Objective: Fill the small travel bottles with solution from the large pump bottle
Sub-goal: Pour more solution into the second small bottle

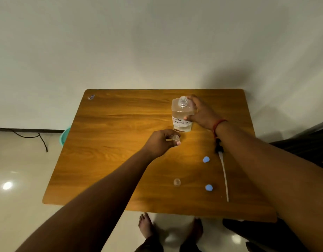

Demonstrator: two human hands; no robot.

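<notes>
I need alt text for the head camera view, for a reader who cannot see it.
The right hand grips a clear large pump bottle, pump removed, upright on a wooden table, while the left hand holds a small clear travel bottle. Nearby lie the pump with tube, two blue caps and another small bottle.

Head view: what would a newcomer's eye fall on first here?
The large clear bottle, neck open, stands at the far centre of the wooden table, gripped by the right hand. Just nearer, the left hand pinches a small travel bottle. Two blue caps and the removed pump lie right.
</notes>
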